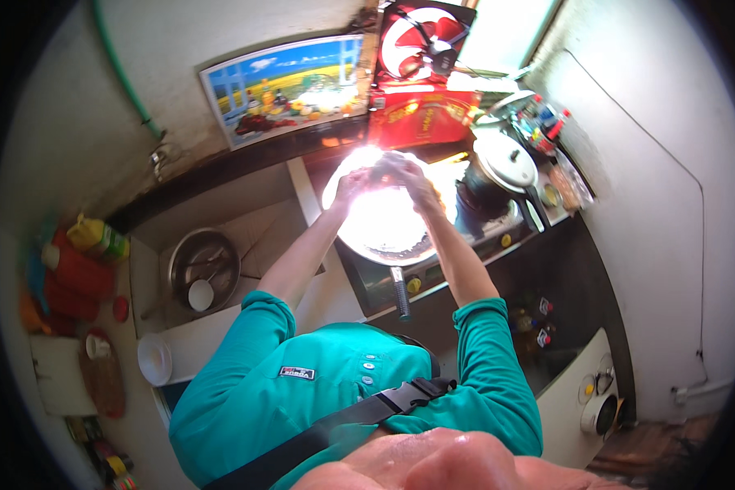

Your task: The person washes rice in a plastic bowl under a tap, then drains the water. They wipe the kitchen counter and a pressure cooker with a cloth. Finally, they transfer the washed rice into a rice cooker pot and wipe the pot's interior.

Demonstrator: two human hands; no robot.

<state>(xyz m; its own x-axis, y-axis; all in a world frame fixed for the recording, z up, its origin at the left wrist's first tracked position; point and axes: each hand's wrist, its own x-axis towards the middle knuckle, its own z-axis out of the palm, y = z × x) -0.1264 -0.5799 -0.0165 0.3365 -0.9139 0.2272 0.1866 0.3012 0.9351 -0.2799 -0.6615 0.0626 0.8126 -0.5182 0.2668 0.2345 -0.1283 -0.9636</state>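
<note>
Both of my hands reach over a wide pan (373, 252), whose inside is mostly washed out by strong glare. Its black handle (400, 297) points back toward my body. My left hand (353, 185) is over the far left part of the pan, and my right hand (421, 187) is opposite it on the right. Between them is a dark, blurred patch (389, 168); whether it is a thing they hold, I cannot tell. Glare and blur hide the fingertips. The pan sits on a gas stove with yellowish knobs (413, 285).
Right of the pan stands a pressure cooker (507, 162), its handle toward me. Behind is a red printed panel (425, 116) below a fan (425, 46). The sink at left holds a metal basin (174, 269) with a white bowl (201, 295). Another white bowl (154, 360) is nearer.
</note>
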